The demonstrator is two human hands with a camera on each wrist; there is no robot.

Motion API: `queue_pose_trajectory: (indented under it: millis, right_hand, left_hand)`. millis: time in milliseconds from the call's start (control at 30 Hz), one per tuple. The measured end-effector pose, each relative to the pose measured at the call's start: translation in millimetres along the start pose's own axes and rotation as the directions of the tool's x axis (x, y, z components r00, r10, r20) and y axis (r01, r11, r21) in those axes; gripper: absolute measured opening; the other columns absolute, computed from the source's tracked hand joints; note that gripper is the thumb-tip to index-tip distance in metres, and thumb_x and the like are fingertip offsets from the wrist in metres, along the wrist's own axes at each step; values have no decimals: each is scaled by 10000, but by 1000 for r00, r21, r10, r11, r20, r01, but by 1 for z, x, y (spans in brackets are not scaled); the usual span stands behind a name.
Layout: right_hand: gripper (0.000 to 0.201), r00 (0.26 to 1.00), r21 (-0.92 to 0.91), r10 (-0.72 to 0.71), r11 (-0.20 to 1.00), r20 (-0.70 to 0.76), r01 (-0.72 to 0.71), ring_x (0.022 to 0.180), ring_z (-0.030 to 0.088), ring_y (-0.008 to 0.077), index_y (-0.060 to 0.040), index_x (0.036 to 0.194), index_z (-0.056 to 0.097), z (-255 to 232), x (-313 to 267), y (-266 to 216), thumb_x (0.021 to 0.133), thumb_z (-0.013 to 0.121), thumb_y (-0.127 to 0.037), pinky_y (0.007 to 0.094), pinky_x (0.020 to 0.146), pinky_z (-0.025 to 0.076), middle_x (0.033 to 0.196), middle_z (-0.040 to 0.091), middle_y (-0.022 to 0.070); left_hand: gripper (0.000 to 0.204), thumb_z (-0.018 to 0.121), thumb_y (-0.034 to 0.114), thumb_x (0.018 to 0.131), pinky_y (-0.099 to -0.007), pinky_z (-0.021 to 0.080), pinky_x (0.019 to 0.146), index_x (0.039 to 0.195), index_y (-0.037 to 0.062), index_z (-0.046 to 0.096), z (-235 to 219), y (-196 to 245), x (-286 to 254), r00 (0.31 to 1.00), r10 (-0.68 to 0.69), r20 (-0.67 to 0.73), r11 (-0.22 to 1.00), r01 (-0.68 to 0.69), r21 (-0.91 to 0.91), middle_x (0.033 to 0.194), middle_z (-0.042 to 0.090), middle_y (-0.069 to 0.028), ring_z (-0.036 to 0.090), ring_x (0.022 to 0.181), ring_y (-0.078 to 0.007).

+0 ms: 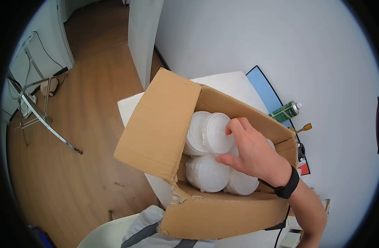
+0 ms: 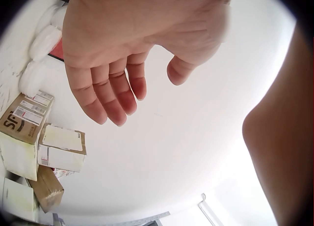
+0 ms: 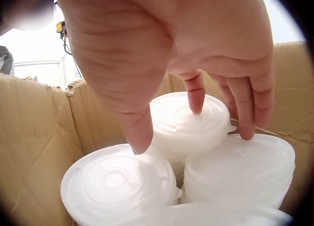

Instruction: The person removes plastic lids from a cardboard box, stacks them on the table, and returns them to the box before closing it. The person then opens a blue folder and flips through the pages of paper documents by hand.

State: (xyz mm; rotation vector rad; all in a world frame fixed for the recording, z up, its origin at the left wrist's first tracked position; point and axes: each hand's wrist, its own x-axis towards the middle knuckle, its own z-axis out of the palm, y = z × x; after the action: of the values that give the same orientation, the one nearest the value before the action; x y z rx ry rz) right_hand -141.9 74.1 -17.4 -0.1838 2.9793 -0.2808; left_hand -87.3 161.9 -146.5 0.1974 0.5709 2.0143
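Fingers spread and slightly bent, the right hand [image 1: 259, 155] reaches into a cardboard box [image 1: 148, 120] over white round tubs with translucent lids. Seen from the right wrist, the right hand [image 3: 171, 54] has its thumb tip at the near-left lid [image 3: 110, 179], one fingertip at the middle lid [image 3: 169, 120] and others at the right-hand lid [image 3: 250, 162]. It grips no tub. The left hand [image 2: 132, 49] hangs with relaxed fingers and holds nothing in the left wrist view; the head view does not show it.
The box stands on a white table [image 1: 239, 84] against the wall. Behind it are a green spray can [image 1: 285, 111] and a blue panel [image 1: 261, 89]. Grey cloth [image 1: 146, 221] lies at the front left. Small cartons [image 2: 61, 150] appear in the left wrist view.
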Motion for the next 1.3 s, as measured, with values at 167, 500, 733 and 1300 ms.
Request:
queue_pose_trajectory:
  millis: [167,500,733,1300]
  right_hand:
    - [561,983,48,-143,988,-115,149,970,627,432,-5,1143,478,5,8,-5,793,877,-187,476,810,551,1175,537,232]
    - [671,988,77,24,997,-155,-12,1031,608,458,52,1163,453,22,32,-39,726,903,-185,479,832,571,1150,480,260]
    - [714,989,21,86,996,-117,-84,938,612,434,-13,1133,433,19,27,-33,701,938,-275,482,799,559,1184,453,224]
    - [377,456,201,505,801,-733,-564,950,688,326,22,1104,638,-71,-257,46,884,775,-251,400,827,543,996,707,163]
  left_hand:
    - [459,584,458,1022,-393,562,860,1213,41,610,-24,17,6,992,94,-86,995,-89,54,1147,658,-99,674,1036,-225]
    - [449,604,450,1017,-395,560,852,1202,40,613,-62,54,11,933,296,-206,947,-257,194,1129,659,-96,682,1022,-237]
    - [442,618,443,1014,-397,559,847,1194,39,616,-90,81,14,861,435,-264,885,-356,299,1117,659,-95,687,1012,-245]
    - [311,672,300,963,-400,543,846,1111,29,633,96,-121,0,944,69,324,828,-235,509,1024,667,-88,697,999,-276]
